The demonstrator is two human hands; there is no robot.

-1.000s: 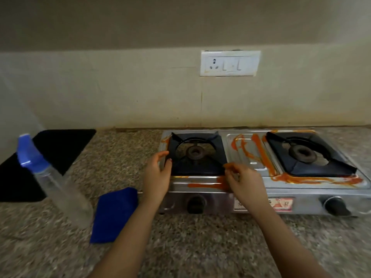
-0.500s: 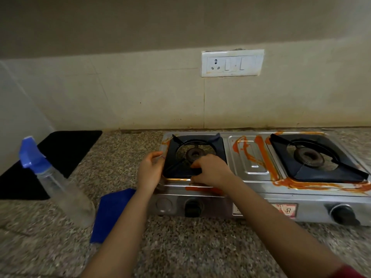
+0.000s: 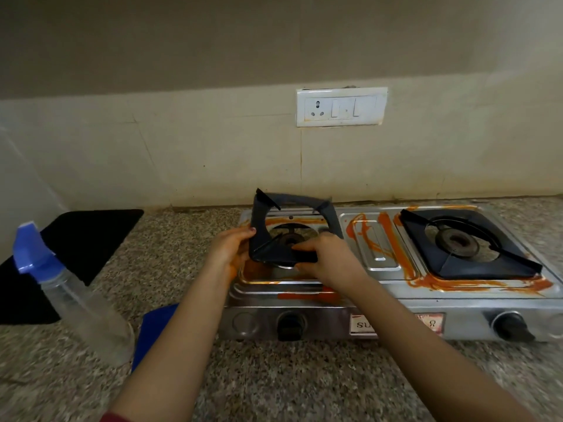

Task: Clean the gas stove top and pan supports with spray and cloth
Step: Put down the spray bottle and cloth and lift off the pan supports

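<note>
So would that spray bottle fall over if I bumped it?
Probably. The spray bottle is tall and thin on a small base, so a bump near its blue top could tip it. It looks clear and maybe nearly empty, so likely light.

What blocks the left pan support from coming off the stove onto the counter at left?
Nothing visible. The left hand and right hand grip the pan support, tilted above the burner. The spray bottle and blue cloth sit on the counter left of it.
</note>
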